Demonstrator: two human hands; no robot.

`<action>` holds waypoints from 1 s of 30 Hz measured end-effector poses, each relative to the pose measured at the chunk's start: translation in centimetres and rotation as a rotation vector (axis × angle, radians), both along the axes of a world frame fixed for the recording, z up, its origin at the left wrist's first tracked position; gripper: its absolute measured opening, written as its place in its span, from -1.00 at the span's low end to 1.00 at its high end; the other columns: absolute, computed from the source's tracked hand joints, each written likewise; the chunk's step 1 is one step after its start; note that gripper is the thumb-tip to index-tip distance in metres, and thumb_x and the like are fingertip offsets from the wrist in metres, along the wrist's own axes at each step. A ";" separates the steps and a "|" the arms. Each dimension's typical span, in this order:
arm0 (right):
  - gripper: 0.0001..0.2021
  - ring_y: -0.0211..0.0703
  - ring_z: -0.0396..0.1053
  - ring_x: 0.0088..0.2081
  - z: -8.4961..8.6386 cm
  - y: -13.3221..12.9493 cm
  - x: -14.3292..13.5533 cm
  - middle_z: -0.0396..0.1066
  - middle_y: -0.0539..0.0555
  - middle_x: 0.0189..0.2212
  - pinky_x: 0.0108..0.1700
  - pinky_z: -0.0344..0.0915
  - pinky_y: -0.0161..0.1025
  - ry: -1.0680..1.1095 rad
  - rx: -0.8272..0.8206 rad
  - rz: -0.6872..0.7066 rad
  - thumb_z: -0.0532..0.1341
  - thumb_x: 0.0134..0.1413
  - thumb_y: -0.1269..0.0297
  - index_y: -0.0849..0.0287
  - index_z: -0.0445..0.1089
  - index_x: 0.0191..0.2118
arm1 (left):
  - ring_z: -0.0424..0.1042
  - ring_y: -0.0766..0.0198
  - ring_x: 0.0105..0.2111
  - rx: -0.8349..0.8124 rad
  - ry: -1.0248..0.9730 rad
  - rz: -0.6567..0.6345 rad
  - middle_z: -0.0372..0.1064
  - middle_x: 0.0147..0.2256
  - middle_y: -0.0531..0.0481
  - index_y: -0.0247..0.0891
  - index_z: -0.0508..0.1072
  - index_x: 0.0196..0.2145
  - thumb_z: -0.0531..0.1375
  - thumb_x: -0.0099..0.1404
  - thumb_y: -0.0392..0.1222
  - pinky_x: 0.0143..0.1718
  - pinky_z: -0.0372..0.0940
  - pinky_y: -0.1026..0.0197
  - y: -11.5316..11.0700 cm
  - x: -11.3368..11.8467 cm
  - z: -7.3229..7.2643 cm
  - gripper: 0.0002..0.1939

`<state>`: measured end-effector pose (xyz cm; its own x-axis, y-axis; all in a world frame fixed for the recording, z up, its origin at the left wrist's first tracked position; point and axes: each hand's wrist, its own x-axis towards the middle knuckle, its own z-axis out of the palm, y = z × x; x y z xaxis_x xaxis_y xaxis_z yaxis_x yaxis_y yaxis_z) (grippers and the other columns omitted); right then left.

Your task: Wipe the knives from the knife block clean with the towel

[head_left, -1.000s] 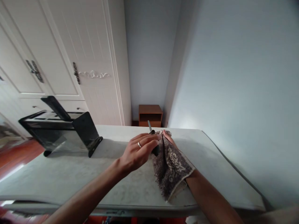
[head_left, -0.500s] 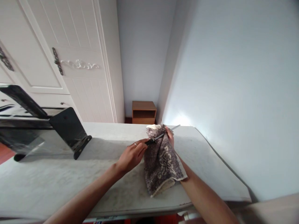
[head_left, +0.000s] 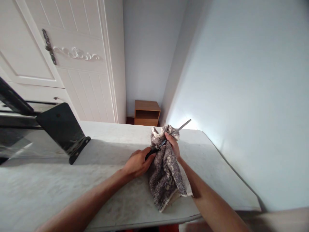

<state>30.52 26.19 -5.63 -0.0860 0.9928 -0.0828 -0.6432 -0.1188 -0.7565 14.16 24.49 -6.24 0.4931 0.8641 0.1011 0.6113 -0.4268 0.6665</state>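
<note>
My left hand [head_left: 138, 163] is closed round the black handle of a long, narrow metal blade [head_left: 182, 125] that has a small guard. The blade slants up and to the right, its far end sticking out bare past the cloth. My right hand [head_left: 174, 146] grips a purple-grey and cream patterned towel [head_left: 162, 185], pinching it around the middle of the blade with the thumb on top. The towel's lower part hangs toward the near edge of the table and covers part of my right forearm. The fingers beneath the towel are hidden.
The pale, marbled tabletop [head_left: 108, 193] lies under my arms. At its left stands a black metal and clear-panelled frame [head_left: 60, 129]. Beyond are a white wardrobe [head_left: 87, 87], a small brown cabinet [head_left: 147, 105] in the corner, and a pale blue wall [head_left: 241, 96] at the right.
More of the blade's far end now shows beyond the towel, pointing more steeply upward. My right thumb has come into view on top of the towel. The view has shifted slightly right.
</note>
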 end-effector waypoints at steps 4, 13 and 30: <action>-0.68 -0.19 0.34 -0.51 0.2 0.3 0.2 0.33 -0.06 -0.58 -0.44 0.34 -0.25 0.030 0.022 -0.070 0.32 -0.09 0.07 0.15 0.42 -0.22 | 0.27 0.30 -0.43 -0.345 -0.338 -0.121 0.31 -0.42 0.01 -0.27 0.31 -0.33 0.01 0.34 0.13 -0.43 0.12 0.29 -0.3 0.2 0.3 -0.62; -0.65 -0.33 0.17 -0.61 1.2 0.2 0.3 0.10 -0.13 -0.63 -0.42 0.32 -0.28 0.050 0.069 -0.086 0.30 -0.12 0.01 0.15 0.35 -0.29 | -0.09 0.49 -0.78 -1.114 -0.526 -0.383 0.07 -0.65 0.19 -0.23 0.17 -0.33 0.07 0.24 0.29 -0.81 -0.18 0.40 0.8 -0.5 0.4 -0.52; -0.64 -0.34 0.06 -0.64 0.0 1.4 2.3 0.12 -0.09 -0.69 -0.55 0.18 -0.33 -0.113 0.150 -0.403 0.25 -0.04 0.04 0.12 0.13 -0.59 | 0.11 0.46 -0.66 -0.640 -0.421 -0.247 0.25 -0.48 0.14 -0.28 0.24 -0.17 0.26 0.14 0.07 -0.68 0.00 0.34 -0.6 1.2 -0.3 -0.54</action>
<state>32.80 27.54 -5.61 0.3118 0.9469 0.0784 -0.5281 0.2413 -0.8142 15.32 23.86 -6.49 0.7083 0.6882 -0.1569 0.1924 0.0256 0.9810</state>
